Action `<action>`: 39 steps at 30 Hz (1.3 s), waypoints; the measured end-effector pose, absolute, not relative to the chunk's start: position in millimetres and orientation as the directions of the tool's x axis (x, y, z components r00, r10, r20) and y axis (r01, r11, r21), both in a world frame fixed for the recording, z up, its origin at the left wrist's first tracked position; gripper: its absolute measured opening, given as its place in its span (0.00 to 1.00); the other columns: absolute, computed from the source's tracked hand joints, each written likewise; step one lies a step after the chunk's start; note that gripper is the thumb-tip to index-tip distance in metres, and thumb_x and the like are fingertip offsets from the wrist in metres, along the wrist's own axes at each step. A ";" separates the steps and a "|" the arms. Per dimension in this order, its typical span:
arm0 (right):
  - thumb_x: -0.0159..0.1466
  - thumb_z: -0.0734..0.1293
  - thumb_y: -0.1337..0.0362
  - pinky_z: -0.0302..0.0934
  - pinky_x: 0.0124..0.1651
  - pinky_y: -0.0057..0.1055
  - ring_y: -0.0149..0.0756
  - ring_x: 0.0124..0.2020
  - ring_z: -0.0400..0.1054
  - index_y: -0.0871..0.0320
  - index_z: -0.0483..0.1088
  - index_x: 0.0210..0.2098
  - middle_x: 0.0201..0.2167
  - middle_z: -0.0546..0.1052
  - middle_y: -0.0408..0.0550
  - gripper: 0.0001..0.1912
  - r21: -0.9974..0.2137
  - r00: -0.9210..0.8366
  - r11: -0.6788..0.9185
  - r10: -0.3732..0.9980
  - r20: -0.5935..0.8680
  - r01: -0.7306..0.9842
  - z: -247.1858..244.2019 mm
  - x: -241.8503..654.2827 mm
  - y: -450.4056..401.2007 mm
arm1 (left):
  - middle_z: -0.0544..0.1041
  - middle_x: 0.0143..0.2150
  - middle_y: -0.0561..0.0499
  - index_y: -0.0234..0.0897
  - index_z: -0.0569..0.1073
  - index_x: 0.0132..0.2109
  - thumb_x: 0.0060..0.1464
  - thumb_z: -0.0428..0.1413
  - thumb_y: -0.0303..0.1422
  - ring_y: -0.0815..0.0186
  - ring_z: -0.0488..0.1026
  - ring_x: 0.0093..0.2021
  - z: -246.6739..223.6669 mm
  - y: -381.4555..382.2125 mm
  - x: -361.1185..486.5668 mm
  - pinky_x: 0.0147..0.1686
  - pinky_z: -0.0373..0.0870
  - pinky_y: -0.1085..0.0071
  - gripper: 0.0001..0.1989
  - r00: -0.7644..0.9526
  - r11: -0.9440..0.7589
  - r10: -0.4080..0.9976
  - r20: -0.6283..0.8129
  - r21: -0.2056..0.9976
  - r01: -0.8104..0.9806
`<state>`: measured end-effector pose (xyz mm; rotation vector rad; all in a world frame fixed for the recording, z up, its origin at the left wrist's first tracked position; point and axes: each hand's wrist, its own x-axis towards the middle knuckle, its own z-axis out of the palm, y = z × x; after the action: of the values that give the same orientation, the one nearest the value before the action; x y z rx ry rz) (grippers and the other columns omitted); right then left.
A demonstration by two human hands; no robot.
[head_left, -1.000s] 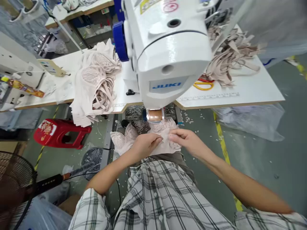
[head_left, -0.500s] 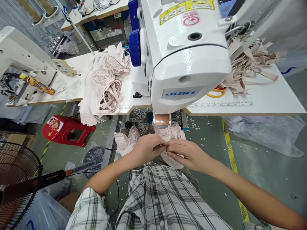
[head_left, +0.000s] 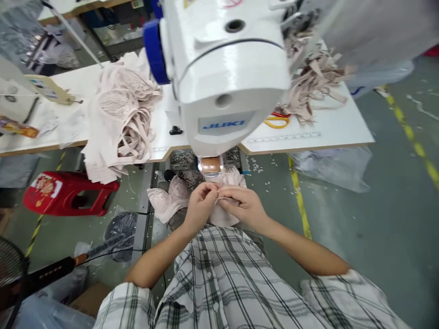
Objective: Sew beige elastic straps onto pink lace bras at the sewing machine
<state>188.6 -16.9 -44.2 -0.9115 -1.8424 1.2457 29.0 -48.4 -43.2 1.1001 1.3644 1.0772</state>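
Left hand [head_left: 202,204] and right hand [head_left: 243,204] pinch pale pink lace-and-fabric garment [head_left: 224,212] between fingertips | garment in lap, below white sewing machine [head_left: 233,87] | pale pink bras heaped on white desk [head_left: 160,132]

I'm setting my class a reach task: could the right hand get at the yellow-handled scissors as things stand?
Probably yes: the scissors lie beside the sewing machine, near the table's front edge, and nothing seems in between. The right hand is busy with pale fabric, though.
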 end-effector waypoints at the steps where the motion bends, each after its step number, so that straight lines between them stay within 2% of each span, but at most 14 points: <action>1: 0.67 0.66 0.61 0.71 0.47 0.34 0.38 0.44 0.77 0.54 0.78 0.39 0.41 0.82 0.48 0.08 -0.945 -0.490 0.292 0.852 0.185 0.150 -42.7 189.2 -16.2 | 0.79 0.45 0.47 0.37 0.69 0.40 0.63 0.50 0.32 0.64 0.77 0.45 -44.5 -50.1 31.0 0.46 0.74 0.65 0.05 -0.083 0.140 0.987 -0.138 0.990 0.017; 2: 0.67 0.66 0.61 0.70 0.48 0.34 0.37 0.44 0.77 0.54 0.78 0.38 0.41 0.82 0.48 0.08 -0.941 -0.489 0.303 0.850 0.195 0.152 -40.8 190.2 -15.4 | 0.79 0.44 0.47 0.37 0.71 0.41 0.64 0.52 0.34 0.64 0.77 0.45 -44.6 -51.2 31.1 0.47 0.74 0.65 0.06 -0.102 0.098 0.990 -0.095 0.995 0.029; 4: 0.67 0.66 0.61 0.69 0.48 0.33 0.36 0.43 0.76 0.54 0.78 0.38 0.40 0.83 0.47 0.08 -0.933 -0.498 0.315 0.845 0.193 0.173 -36.5 192.9 -13.8 | 0.80 0.41 0.48 0.37 0.75 0.42 0.64 0.54 0.36 0.64 0.77 0.43 -42.3 -50.7 26.4 0.45 0.73 0.67 0.08 -0.079 0.027 0.997 -0.014 0.986 0.164; 8: 0.68 0.66 0.61 0.68 0.46 0.31 0.35 0.42 0.77 0.54 0.79 0.39 0.40 0.83 0.46 0.08 -0.939 -0.535 0.279 0.834 0.134 0.199 -29.1 197.6 -11.8 | 0.77 0.32 0.52 0.38 0.74 0.36 0.63 0.55 0.35 0.68 0.73 0.33 -40.0 -42.3 12.6 0.33 0.69 0.71 0.08 0.027 -0.167 0.984 0.177 0.858 0.486; 11: 0.68 0.66 0.61 0.67 0.47 0.30 0.35 0.43 0.76 0.53 0.79 0.42 0.41 0.83 0.45 0.09 -0.958 -0.543 0.239 0.831 0.117 0.160 -26.9 198.2 -9.9 | 0.75 0.28 0.53 0.38 0.71 0.34 0.64 0.53 0.34 0.68 0.71 0.30 -43.6 -37.1 8.8 0.31 0.68 0.72 0.09 0.080 -0.308 0.943 0.323 0.755 0.578; 13: 0.67 0.66 0.61 0.67 0.48 0.30 0.34 0.43 0.76 0.53 0.79 0.42 0.42 0.82 0.45 0.09 -0.968 -0.529 0.216 0.840 0.118 0.127 -27.4 197.9 -8.2 | 0.77 0.30 0.52 0.38 0.72 0.35 0.65 0.53 0.33 0.68 0.73 0.32 -46.1 -35.5 8.5 0.33 0.69 0.71 0.09 0.098 -0.356 0.923 0.372 0.728 0.586; 17: 0.66 0.68 0.60 0.66 0.46 0.29 0.34 0.41 0.75 0.55 0.79 0.40 0.39 0.82 0.45 0.09 -0.984 -0.475 0.140 0.877 0.072 0.109 -31.1 198.8 -3.6 | 0.81 0.38 0.48 0.39 0.75 0.42 0.67 0.51 0.35 0.65 0.77 0.39 -47.0 -33.9 7.7 0.40 0.72 0.68 0.09 0.152 -0.351 0.933 0.327 0.723 0.596; 20: 0.67 0.67 0.58 0.64 0.42 0.26 0.32 0.38 0.74 0.56 0.78 0.39 0.36 0.82 0.43 0.10 -0.987 -0.467 0.102 0.884 0.034 0.121 -31.8 202.9 4.3 | 0.81 0.37 0.48 0.38 0.76 0.41 0.67 0.51 0.35 0.66 0.77 0.37 -42.5 -32.3 7.0 0.37 0.72 0.69 0.10 0.153 -0.332 0.939 0.307 0.705 0.626; 24: 0.67 0.66 0.60 0.60 0.41 0.26 0.31 0.36 0.72 0.56 0.78 0.37 0.32 0.81 0.42 0.09 -0.935 -0.420 0.221 0.903 0.089 0.276 -23.6 211.2 21.9 | 0.81 0.35 0.50 0.38 0.76 0.41 0.65 0.53 0.32 0.68 0.77 0.34 -29.1 -31.7 7.1 0.33 0.70 0.73 0.07 0.218 -0.400 0.910 0.354 0.603 0.690; 26: 0.67 0.65 0.61 0.59 0.41 0.27 0.31 0.36 0.72 0.56 0.78 0.36 0.32 0.80 0.42 0.09 -0.896 -0.461 0.274 0.883 0.091 0.348 -16.0 214.7 29.7 | 0.82 0.36 0.50 0.39 0.78 0.44 0.65 0.55 0.31 0.69 0.78 0.34 -21.4 -31.7 6.8 0.34 0.70 0.74 0.07 0.287 -0.474 0.871 0.398 0.533 0.700; 28: 0.67 0.65 0.62 0.58 0.40 0.27 0.31 0.35 0.72 0.56 0.77 0.34 0.32 0.80 0.42 0.09 -0.899 -0.527 0.264 0.849 0.044 0.350 -8.3 217.4 34.8 | 0.83 0.37 0.50 0.40 0.78 0.45 0.64 0.55 0.32 0.68 0.79 0.35 -14.8 -30.9 6.2 0.34 0.71 0.74 0.07 0.308 -0.492 0.860 0.407 0.500 0.713; 33: 0.66 0.66 0.61 0.57 0.37 0.26 0.30 0.32 0.71 0.58 0.76 0.31 0.29 0.79 0.41 0.11 -0.938 -0.629 0.132 0.770 -0.106 0.321 -0.3 222.0 39.1 | 0.83 0.35 0.51 0.39 0.80 0.41 0.65 0.55 0.34 0.69 0.79 0.32 -7.0 -26.0 5.3 0.31 0.70 0.75 0.08 0.256 -0.405 0.909 0.329 0.549 0.731; 36: 0.66 0.65 0.61 0.59 0.37 0.27 0.31 0.34 0.72 0.56 0.78 0.35 0.32 0.81 0.41 0.09 -0.937 -0.662 0.156 0.743 -0.097 0.311 -2.6 222.8 39.4 | 0.83 0.34 0.52 0.40 0.80 0.41 0.64 0.56 0.34 0.70 0.78 0.30 -5.5 -24.0 6.1 0.30 0.70 0.76 0.08 0.262 -0.394 0.917 0.300 0.581 0.712; 39: 0.66 0.66 0.63 0.59 0.40 0.27 0.32 0.37 0.74 0.55 0.78 0.38 0.36 0.82 0.42 0.08 -0.918 -0.684 0.245 0.729 -0.038 0.312 -3.7 222.1 38.9 | 0.83 0.33 0.53 0.40 0.80 0.41 0.64 0.57 0.33 0.70 0.77 0.30 -3.8 -22.4 6.7 0.30 0.70 0.77 0.06 0.257 -0.368 0.929 0.264 0.625 0.689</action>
<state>222.1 38.9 -3.7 -0.9518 -2.1264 1.4247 6.7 -22.4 -3.8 2.1516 1.4751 0.8590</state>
